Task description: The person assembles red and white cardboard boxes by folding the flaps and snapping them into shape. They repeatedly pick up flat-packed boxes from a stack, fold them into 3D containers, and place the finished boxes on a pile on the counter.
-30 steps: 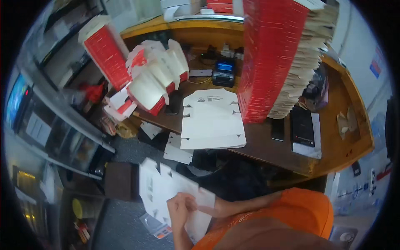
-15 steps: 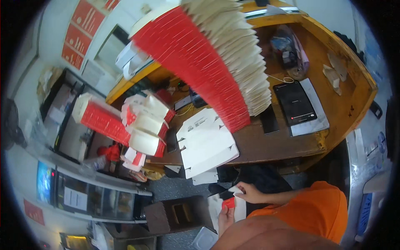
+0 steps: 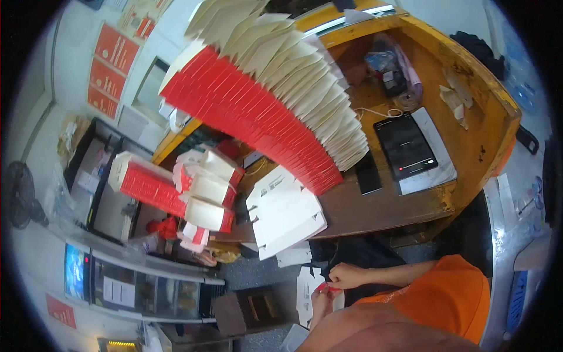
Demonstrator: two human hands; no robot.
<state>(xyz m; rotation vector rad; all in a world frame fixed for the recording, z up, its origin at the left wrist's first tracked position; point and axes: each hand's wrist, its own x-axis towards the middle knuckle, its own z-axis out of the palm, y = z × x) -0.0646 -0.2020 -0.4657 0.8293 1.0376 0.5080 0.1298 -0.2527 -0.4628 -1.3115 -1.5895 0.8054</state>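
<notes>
A flat carton blank (image 3: 304, 296), white with a red part, lies low in front of my body. My left hand (image 3: 321, 301) is closed at its red part, fingertips pressing on it. My right hand (image 3: 347, 276) is closed too, its fingers meeting the red part from the other side. My fingers hide much of the fold between them. Just beyond, on the desk, lies a pile of flat white carton blanks (image 3: 287, 214). Above that leans a tall curved stack of nested red cartons (image 3: 252, 120) with cream insides.
Several folded red cartons (image 3: 208, 190) cluster at the left of the wooden desk (image 3: 375, 214). A black tablet (image 3: 406, 145) rests on papers at the right, beside a dark phone (image 3: 368, 174). Below the desk stands a brown box (image 3: 246, 311). A metal counter (image 3: 498, 234) runs along the right.
My right hand has closed and come down nearer my left hand, onto the red part. Less of the red part shows. The whole view has shifted slightly.
</notes>
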